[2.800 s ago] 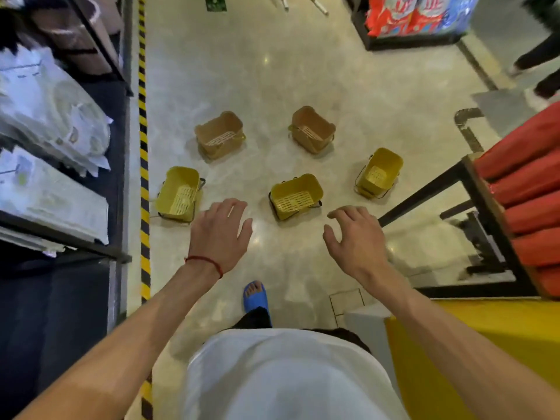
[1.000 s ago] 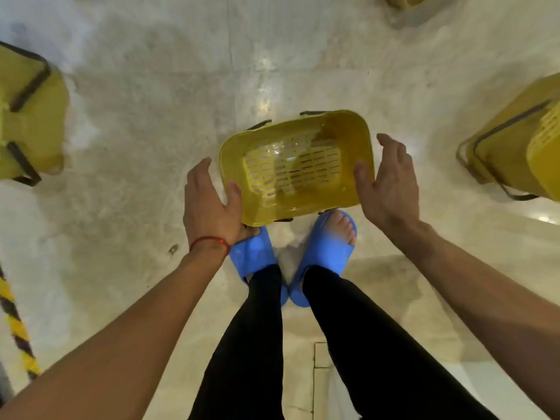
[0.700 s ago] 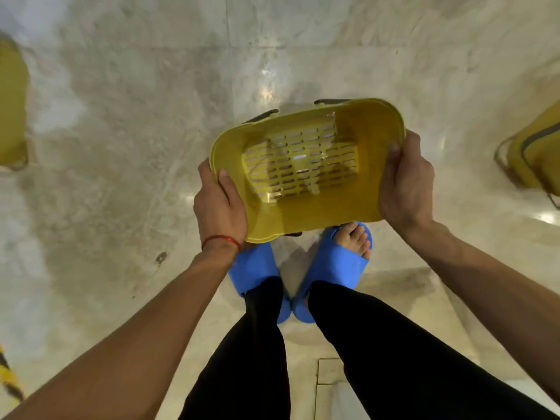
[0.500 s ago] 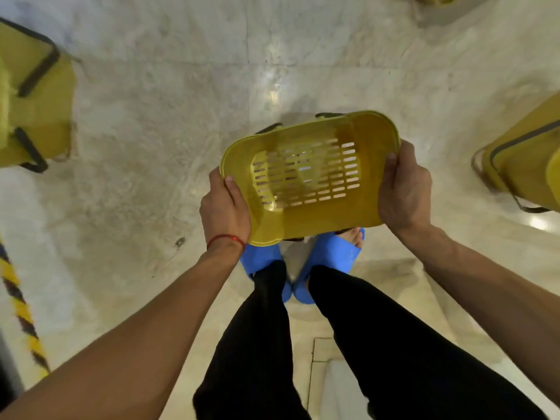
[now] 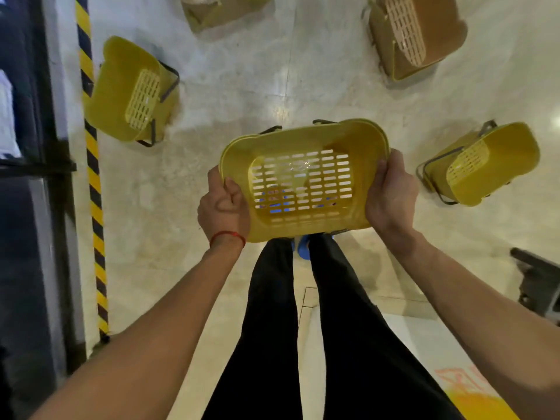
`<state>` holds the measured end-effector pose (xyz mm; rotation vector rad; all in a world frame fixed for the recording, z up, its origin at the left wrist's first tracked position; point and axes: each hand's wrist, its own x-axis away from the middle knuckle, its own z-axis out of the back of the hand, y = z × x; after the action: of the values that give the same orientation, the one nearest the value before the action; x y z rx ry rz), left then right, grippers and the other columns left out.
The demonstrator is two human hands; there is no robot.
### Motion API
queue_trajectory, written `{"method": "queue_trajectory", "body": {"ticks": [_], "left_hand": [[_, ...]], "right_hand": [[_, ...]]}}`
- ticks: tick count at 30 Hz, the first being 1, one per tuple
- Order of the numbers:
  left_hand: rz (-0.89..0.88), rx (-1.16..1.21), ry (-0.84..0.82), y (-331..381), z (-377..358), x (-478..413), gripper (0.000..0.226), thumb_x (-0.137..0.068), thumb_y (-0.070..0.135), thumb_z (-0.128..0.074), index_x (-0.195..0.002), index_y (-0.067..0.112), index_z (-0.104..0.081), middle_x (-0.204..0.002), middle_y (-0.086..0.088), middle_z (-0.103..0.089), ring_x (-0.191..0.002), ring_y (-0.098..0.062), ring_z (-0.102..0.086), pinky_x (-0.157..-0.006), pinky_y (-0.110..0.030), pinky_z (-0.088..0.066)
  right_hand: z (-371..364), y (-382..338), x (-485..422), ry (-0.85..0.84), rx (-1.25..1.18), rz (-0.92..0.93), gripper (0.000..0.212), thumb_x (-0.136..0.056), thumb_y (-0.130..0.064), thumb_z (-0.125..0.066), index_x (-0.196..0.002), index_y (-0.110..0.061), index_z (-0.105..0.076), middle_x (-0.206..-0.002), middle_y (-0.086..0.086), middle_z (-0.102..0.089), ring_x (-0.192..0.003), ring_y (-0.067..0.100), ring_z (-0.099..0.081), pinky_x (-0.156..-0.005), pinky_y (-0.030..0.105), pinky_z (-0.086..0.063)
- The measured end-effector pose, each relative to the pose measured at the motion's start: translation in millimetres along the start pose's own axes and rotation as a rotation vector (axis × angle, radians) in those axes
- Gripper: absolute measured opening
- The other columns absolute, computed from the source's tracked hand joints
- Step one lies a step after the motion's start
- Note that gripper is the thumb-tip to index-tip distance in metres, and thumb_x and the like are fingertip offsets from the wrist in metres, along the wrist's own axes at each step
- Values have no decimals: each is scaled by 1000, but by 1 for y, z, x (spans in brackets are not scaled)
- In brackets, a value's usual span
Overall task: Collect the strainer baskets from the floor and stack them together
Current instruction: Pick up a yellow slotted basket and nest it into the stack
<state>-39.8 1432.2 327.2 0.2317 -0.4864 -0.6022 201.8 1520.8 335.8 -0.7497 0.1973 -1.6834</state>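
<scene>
Raised clear of the floor (image 5: 212, 95) since half a second before, the held strainer basket (image 5: 303, 180) is now seen to cover the blue sandals (image 5: 303, 250) almost wholly, and four further baskets have come into view. Two tan baskets are recorded at the far side, one at the top edge (image 5: 224, 7) and one at upper right (image 5: 415, 34). Two yellow ones lie nearer: the left yellow basket (image 5: 133, 89), beside the striped hazard tape (image 5: 91, 153), and the right yellow basket (image 5: 485, 165). The right yellow basket is judged the closer, lying just beyond the right hand (image 5: 389, 192). The left one lies well apart, up and away from the left hand (image 5: 224, 207). The held basket's long axis runs left to right between the hands, mouth up, with its slotted bottom exposed. Each short end is firmly gripped. The left thumb (image 5: 233, 189) is hooked over the rim, and the right hand is wrapped round the opposite end. Neither hand is free, so it is judged that one must be released before a second basket can be taken.
</scene>
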Motion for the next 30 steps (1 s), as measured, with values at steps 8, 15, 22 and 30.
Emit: {"method": "queue_trajectory", "body": {"ticks": [8,15,22,30], "left_hand": [[107,326,161,-21,105,66,28,-101,23,-41,-122,17,-58,-80,4,-58,-71,-15,-50,-64,-23,-34],[227,397,266,-49,180,134,31,-105,22,-36,-127,9,-54,-97,4,-55,-85,-14,-44,-68,-15,-26],[465,554,537,-88,227,224,28,-104,18,-38,-120,4,-56,-91,-1,-57,-78,-18,-49,-66,-14,-31],[655,717,721,-165,263,299,25,-105,18,-36,-111,6,-57,-91,-2,-60,-76,-16,-50,-61,-17,-29]], "right_hand": [[51,-70,66,-4,-5,226,31,-108,-29,-34,-116,-7,-55,-75,10,-60,-68,34,-52,-62,33,-25],[83,-127,105,-184,42,416,28,-108,-25,-35,-120,-8,-55,-75,0,-52,-69,24,-43,-62,33,-21],[93,-187,165,-336,66,803,31,-107,-27,-34,-118,-6,-55,-71,9,-57,-69,38,-57,-60,35,-28],[68,-243,264,-430,111,1082,34,-105,-30,-34,-118,-9,-58,-76,16,-66,-72,40,-60,-63,41,-43]]}}
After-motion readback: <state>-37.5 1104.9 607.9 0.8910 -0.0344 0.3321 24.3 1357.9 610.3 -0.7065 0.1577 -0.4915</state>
